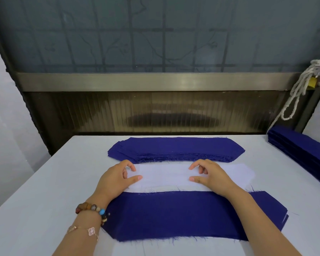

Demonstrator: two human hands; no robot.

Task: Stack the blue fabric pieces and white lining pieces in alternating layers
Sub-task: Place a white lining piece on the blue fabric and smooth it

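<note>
A stack of blue fabric pieces [175, 148] lies across the far middle of the table. In front of it sits a pile of white lining pieces [164, 175]. Nearest me lies another blue fabric piece [183, 215] on a layered stack, with white edges showing beneath. My left hand [116, 179] rests on the left part of the white lining, fingers loosely curled, thumb and fingertips touching it. On the lining's right part my right hand [211, 175] lies the same way. Whether either hand pinches the top sheet is unclear.
The white table [35, 200] has its left edge running diagonally. Another stack of blue pieces [301, 150] lies at the far right. White cords [299, 89] hang at the right by a metal-framed window straight ahead.
</note>
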